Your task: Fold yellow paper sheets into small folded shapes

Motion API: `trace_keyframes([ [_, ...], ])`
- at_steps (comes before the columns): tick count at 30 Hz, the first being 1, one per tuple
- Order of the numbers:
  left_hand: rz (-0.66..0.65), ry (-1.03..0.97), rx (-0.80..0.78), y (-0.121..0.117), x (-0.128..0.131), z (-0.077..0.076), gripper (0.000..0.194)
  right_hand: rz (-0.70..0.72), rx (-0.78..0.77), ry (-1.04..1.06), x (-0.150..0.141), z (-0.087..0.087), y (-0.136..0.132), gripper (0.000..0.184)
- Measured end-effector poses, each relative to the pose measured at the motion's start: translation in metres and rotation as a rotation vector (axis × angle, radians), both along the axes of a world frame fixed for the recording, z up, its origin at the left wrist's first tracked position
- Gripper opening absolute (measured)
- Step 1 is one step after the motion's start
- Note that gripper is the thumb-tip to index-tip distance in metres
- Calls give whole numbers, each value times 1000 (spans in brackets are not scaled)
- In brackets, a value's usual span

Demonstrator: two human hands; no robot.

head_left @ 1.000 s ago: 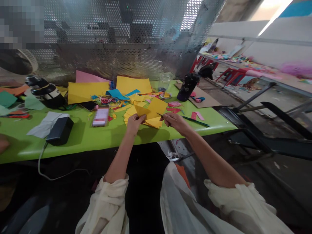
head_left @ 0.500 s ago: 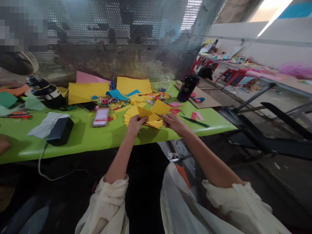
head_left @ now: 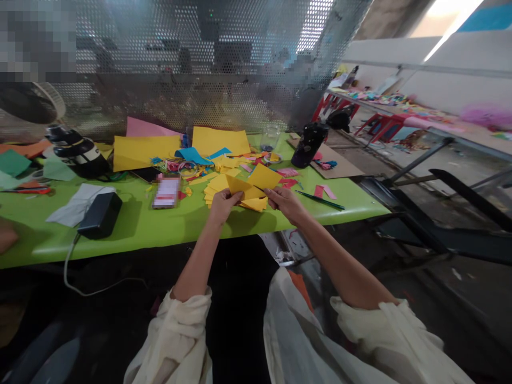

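My left hand (head_left: 224, 206) is closed, pinching a yellow paper sheet (head_left: 240, 185) between thumb and fingers. My right hand (head_left: 285, 204) is wrapped round what look like scissors (head_left: 258, 188); only a thin dark blade shows, pointing left at the paper, and the handles are hidden in the fist. Another yellow flap (head_left: 264, 175) rises just behind the blade; whether it joins the held sheet is unclear. Beneath and behind my hands lies a fanned pile of yellow paper pieces (head_left: 215, 188) on the green tabletop (head_left: 192, 226).
A dark green pen (head_left: 320, 200) lies to the right, before a black tumbler (head_left: 309, 145). Behind the pile are a glass jar (head_left: 270, 137) and larger yellow sheets (head_left: 147, 152). Leftward sit a phone (head_left: 166, 192), a corded black adapter (head_left: 100, 215) and a black bottle (head_left: 78, 152).
The view has shifted very slightly. Both hands, the yellow paper and the dark blade keep nearly the same positions.
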State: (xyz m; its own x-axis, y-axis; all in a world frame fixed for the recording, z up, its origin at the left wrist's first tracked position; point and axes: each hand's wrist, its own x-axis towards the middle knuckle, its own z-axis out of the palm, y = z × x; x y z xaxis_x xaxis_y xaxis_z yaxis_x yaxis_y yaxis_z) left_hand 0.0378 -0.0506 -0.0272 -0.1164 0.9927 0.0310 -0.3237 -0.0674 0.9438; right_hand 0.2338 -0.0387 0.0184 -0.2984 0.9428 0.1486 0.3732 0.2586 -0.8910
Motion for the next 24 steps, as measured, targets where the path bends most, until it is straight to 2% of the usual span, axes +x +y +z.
trace_keyframes([
  [7,-18,-14,9,-2,2,2,34,-17,-34,-29,-4,6,-5,64],
  [10,-18,-19,4,-4,4,5,39,-14,-74,28,-7,7,-6,63],
  [18,-87,14,29,-6,4,5,41,-21,-77,77,-13,0,-3,61],
  [24,-77,22,38,-6,4,5,41,-37,-85,82,-11,-3,0,57],
])
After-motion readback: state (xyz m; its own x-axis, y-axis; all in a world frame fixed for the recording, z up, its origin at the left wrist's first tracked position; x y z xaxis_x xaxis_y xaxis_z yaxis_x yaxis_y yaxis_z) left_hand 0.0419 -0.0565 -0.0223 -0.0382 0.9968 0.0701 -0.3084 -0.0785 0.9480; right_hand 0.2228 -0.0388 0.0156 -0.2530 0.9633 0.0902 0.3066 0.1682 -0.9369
